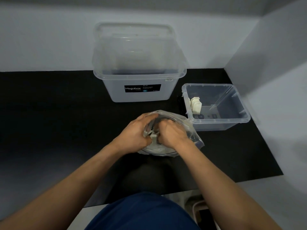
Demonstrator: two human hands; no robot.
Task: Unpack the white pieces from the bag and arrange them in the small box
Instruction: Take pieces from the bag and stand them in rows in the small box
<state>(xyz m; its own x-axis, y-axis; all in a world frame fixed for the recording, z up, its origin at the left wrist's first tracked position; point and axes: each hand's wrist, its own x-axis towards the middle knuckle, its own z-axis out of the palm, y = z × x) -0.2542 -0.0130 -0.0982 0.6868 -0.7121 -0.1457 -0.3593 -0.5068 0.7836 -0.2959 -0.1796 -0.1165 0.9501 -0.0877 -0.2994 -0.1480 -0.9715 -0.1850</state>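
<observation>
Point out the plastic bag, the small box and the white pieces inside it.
plastic bag (180, 120): head view, upper right film.
small box (212, 126): head view, near wall.
white pieces (196, 106): head view, front piece's face.

— Where does the camera sit?
— Worn on the person's head, facing forward and steeply down onto the black bench.
— How near?
— Close, wide-angle: the far wall tops the frame, the wearer's torso the bottom.
</observation>
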